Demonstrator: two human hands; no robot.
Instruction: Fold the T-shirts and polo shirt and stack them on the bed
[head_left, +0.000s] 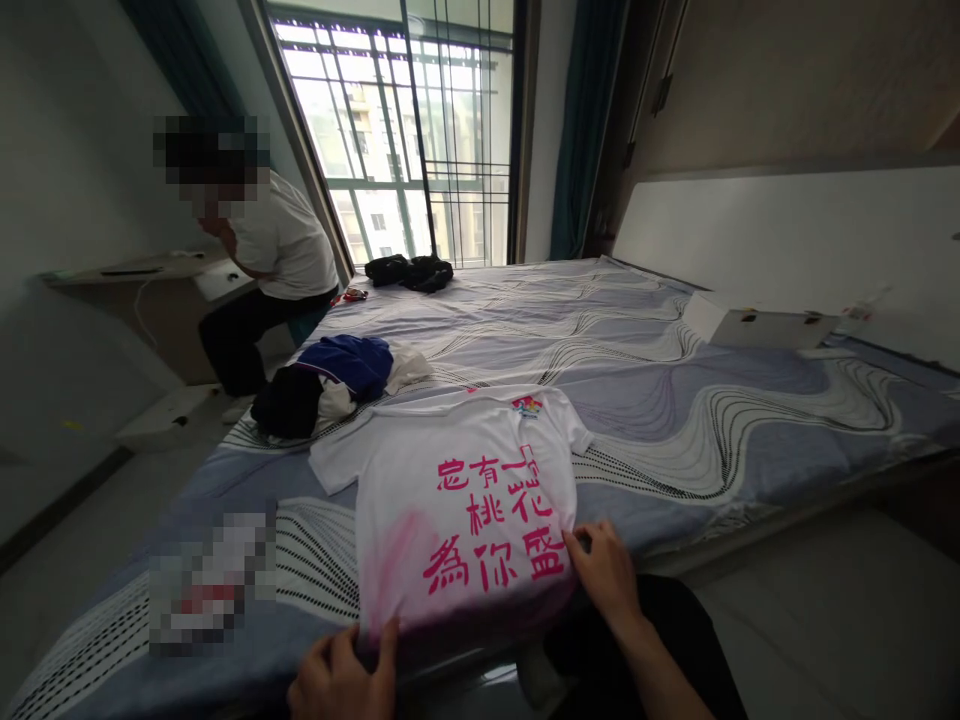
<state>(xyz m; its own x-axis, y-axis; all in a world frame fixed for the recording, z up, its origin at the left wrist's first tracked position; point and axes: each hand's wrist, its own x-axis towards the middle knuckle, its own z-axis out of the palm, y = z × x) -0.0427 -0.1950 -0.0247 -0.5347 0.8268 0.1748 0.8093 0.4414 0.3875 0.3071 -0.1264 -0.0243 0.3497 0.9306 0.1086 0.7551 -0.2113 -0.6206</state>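
A white T-shirt point(405, 470) with pink lettering and a pink smear lies spread on the bed, its neckline away from me. My right hand point(607, 575) pinches the shirt's right side edge near the hem, thumb and fingers closed on the cloth. At the lower left corner of the hem, my left hand point(345, 675) is closed on the fabric, its thumb on top. The bottom of the shirt hangs at the bed's near edge, in shadow. A small coloured print point(527, 407) shows near the collar.
A heap of blue, black and white clothes point(345, 370) lies beyond the left sleeve. Dark cloth point(409, 272) rests at the far edge of the bed point(480, 345). A white box point(757, 325) stands by the headboard. A person point(277, 240) sits at a desk point(165, 280) on the left.
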